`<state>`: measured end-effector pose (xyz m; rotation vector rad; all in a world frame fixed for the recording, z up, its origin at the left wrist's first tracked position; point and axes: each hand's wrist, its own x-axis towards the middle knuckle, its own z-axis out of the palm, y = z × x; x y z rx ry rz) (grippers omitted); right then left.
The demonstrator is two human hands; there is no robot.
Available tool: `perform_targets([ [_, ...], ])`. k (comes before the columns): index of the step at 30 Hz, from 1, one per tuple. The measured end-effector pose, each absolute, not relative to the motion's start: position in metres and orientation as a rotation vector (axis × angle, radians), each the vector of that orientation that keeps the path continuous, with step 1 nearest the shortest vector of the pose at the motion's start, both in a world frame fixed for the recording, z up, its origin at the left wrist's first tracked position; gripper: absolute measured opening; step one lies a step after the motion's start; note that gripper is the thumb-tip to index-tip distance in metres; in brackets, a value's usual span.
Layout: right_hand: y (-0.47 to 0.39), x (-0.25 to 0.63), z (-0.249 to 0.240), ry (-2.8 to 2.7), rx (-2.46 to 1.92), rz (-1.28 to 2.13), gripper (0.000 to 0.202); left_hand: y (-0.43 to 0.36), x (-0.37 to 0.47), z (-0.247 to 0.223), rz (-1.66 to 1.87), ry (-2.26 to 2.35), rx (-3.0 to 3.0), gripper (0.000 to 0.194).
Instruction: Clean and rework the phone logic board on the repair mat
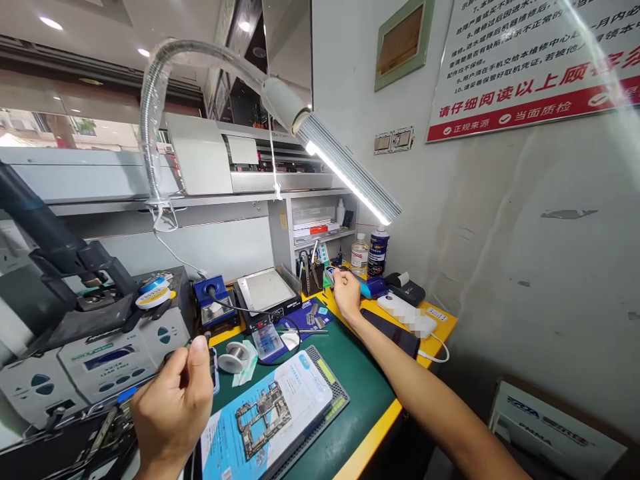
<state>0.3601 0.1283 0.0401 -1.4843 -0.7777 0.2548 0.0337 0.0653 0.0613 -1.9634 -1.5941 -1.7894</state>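
We see the circuit board (274,400) lying flat on top of the blue-and-white box (313,390), which we take as our landmark. The box rests on a perforated pad (342,393) that shows along its right and lower edges, and under both is the green mat (365,380).

Just left of the box we hold up our left hand (175,403), fingers curled in and thumb folded against them. The grip is closed, but we cannot tell whether anything thin is pinched in it. A phone-like thing (215,372) shows partly behind it.

Beyond the box and to its right, our right hand (347,293) reaches out with fingers drawn together, near the tool holder (311,275). We cannot tell whether it clasps anything.

Just behind the box are a spool of wire (231,358) and a small clear case (267,341). Farther behind it we see a flat-topped device (267,288) and a blue soldering stand (214,303).

To the right of the box, well apart, lie a dark phone (387,330), partly under our forearm, and a white phone (400,308). Left of the box is a grey station (105,363) with a display; high above and behind it, a lit lamp (350,163).
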Motion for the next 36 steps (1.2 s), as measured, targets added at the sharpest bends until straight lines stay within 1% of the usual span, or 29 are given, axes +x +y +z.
perform_targets([
  [7, 0.122, 0.355, 0.051, -0.913, -1.613, 0.188, 0.028, 0.064, 0.034, 0.066, -1.832, -1.544, -1.963, 0.053],
  [12, 0.155, 0.364, 0.094, -1.008, -1.747, 0.165, 0.031, 0.067, 0.034, 0.063, -1.891, -1.5, -1.943, 0.055],
  [16, 0.191, 0.369, 0.122, -1.01, -1.862, 0.212, 0.034, 0.07, 0.032, 0.062, -1.919, -1.465, -1.902, 0.056],
  [22, 0.207, 0.359, 0.121, -0.954, -1.902, 0.193, 0.033, 0.068, 0.03, 0.063, -1.944, -1.416, -1.9, 0.055],
  [26, 0.202, 0.348, 0.126, -0.931, -1.805, 0.11, 0.031, 0.069, 0.03, 0.06, -1.948, -1.427, -1.923, 0.054],
  [31, 0.182, 0.34, 0.167, -1.002, -1.482, -0.089, 0.022, 0.072, 0.027, 0.06, -1.989, -1.484, -1.921, 0.053],
  [34, 0.152, 0.331, 0.191, -1.068, -1.251, -0.178, 0.008, 0.072, 0.024, 0.063, -2.033, -1.52, -1.885, 0.054],
  [36, 0.124, 0.323, 0.196, -1.146, -1.138, -0.163, 0.009, 0.072, 0.022, 0.063, -2.063, -1.555, -1.871, 0.055],
])
